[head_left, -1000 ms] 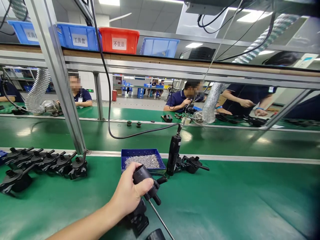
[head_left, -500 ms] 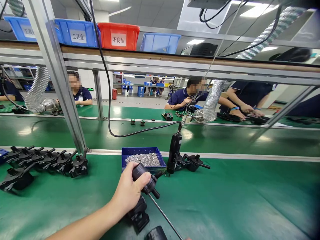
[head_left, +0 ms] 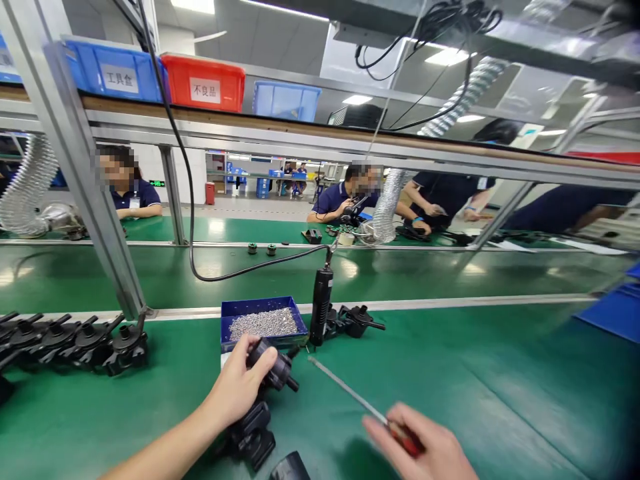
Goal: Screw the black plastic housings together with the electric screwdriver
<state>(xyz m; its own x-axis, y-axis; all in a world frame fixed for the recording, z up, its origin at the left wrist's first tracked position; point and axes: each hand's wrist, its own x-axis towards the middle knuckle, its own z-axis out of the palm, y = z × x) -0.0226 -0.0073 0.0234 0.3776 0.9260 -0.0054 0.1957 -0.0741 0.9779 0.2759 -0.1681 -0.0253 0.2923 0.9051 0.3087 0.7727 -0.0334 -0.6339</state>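
My left hand (head_left: 243,387) is closed round a black cylindrical part (head_left: 275,367) with short stubs, just in front of a blue tray (head_left: 265,341) of small silver screws. In my right hand (head_left: 423,440), slightly blurred, is a screwdriver (head_left: 350,390) with a red handle; its long shaft points up and left, its tip apart from the black part. A black electric screwdriver (head_left: 321,307) hangs upright by a cable beside the tray. Below my left hand lie more black parts (head_left: 250,437) and a black cylinder (head_left: 290,467).
A row of black assemblies (head_left: 87,340) stands at the left, and another assembly (head_left: 359,321) sits behind the electric screwdriver. A metal post (head_left: 95,193) rises at the left. Blue sheets or trays (head_left: 613,313) lie at the far right. Several people work across the bench.
The view has turned to the right. My right hand has come into sight with the screwdriver, whose shaft has drawn away from the black part in my left hand.
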